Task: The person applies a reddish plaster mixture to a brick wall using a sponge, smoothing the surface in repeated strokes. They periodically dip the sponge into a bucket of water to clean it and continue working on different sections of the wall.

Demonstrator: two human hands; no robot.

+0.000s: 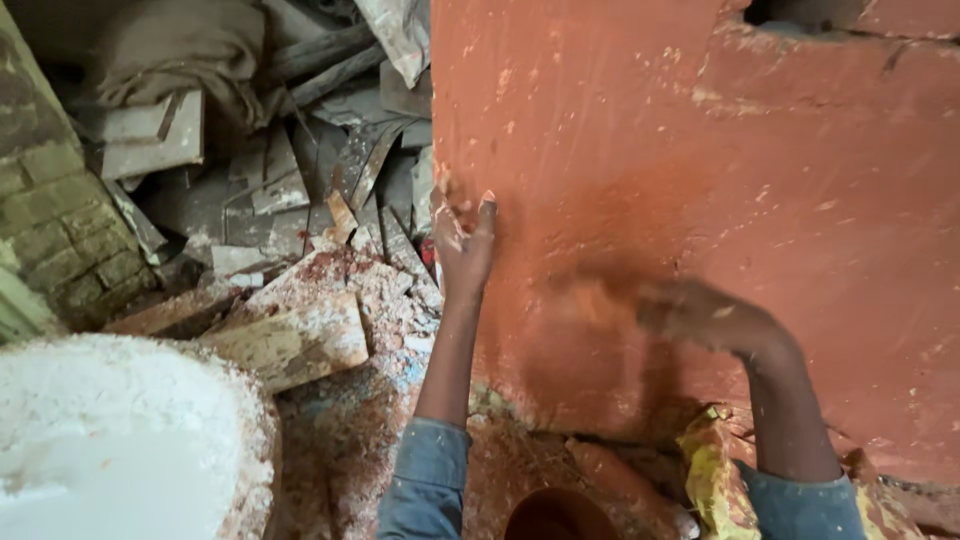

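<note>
Step in hand, as judged: rubbing down the red-painted wall.

Left hand lies flat against the wall's corner edge, fingers spread, bracing, pinching nothing. Right hand is motion-blurred against the wall face; I cannot tell whether its grip is pressed together or holds anything.

Next stroke likely calls for steady pressure beside the left hand.

Below the grips: red dust and a yellow cloth. Left of them: broken boards, a brick wall, a white-dusted sack, crowding the floor.

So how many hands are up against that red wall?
2. The left hand rests flat at the edge of the red wall, fingers pointing up. The right hand is lower and further right, blurred against the wall. No others show.
</note>
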